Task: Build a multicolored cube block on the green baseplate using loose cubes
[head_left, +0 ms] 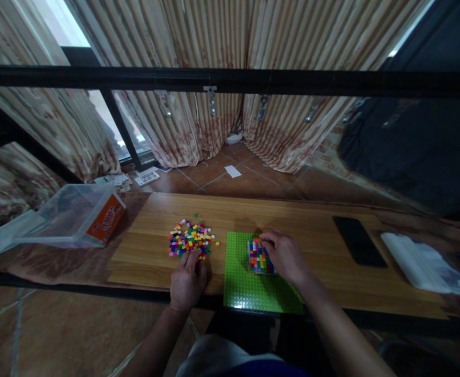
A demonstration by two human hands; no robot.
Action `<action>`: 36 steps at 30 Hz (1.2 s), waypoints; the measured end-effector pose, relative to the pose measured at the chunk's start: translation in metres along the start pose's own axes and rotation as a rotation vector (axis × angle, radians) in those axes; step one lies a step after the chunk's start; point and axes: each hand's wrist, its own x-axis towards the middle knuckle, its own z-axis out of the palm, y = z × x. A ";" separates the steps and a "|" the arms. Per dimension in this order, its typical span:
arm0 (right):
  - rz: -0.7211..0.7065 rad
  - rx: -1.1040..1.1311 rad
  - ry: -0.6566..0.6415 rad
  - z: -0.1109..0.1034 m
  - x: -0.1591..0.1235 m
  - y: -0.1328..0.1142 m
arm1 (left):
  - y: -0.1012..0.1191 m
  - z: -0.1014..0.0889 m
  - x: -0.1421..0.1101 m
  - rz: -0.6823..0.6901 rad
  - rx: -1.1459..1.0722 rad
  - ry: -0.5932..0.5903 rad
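A loose pile of small multicoloured toy bricks (190, 238) lies on the wooden board. At the pile's near edge is my left hand (188, 283), its fingers drawn together and pointing down into the bricks; what the fingertips hold is hidden. A green studded baseplate (239, 285) lies to the right of the pile. On it sits a rectangular block of colourful bricks (259, 256) set in rows. My right hand (287, 256) reaches over the block's right side, thumb and fingers closed at its far edge. Anything pinched there is too small to make out.
A clear plastic box (73, 214) with an orange label stands at the left. To the right lie a black phone (359, 241) and a white packet (414, 262). A black metal bar (230, 81) with hanging clips crosses in front of the curtains (206, 42).
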 end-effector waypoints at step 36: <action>0.164 0.470 0.036 0.016 0.003 0.015 | 0.002 -0.003 0.001 -0.012 -0.030 -0.021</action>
